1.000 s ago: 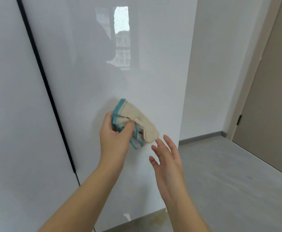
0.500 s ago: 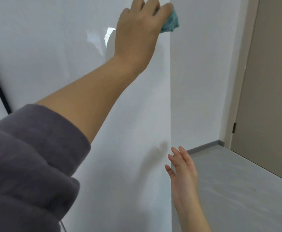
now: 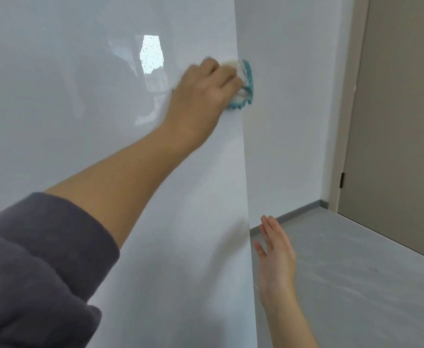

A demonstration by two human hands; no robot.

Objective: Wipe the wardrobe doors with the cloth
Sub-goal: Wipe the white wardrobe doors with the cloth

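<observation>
- I am watching the left hand [image 3: 205, 94] gripping the cloth [image 3: 246, 82] and pressing it against the wardrobe door [image 3: 92, 134], at about 1 o'clock in my view.
- Its fingers are curling over the bundle, close together. Motion blur is smearing the fingertips, and I cannot tell where the thumb is lying.
- The cloth is sitting right at the wardrobe door's right edge. Its teal fringe is poking out at 3 and 5 o'clock of the knuckles, and a white part is showing at 1 o'clock.
- The left forearm is reaching up from 8 o'clock, bare as far as a pushed-up grey sleeve [image 3: 30, 272].
- The right hand [image 3: 276, 254] is hanging at 5 o'clock, holding nothing, just beside that same edge. I cannot tell whether it is touching it.
- Its fingers are lying straight and together, pointing to 11 o'clock, with the thumb standing apart on the left.
- A window reflection [image 3: 151, 57] is glaring on the glossy panel at 9 o'clock of the left hand.
- Past the edge, a white wall [image 3: 293, 109] is running down to a grey skirting [image 3: 298, 214] and a grey floor [image 3: 356, 285].
- A beige door [image 3: 407, 121] is standing at 3 o'clock.
</observation>
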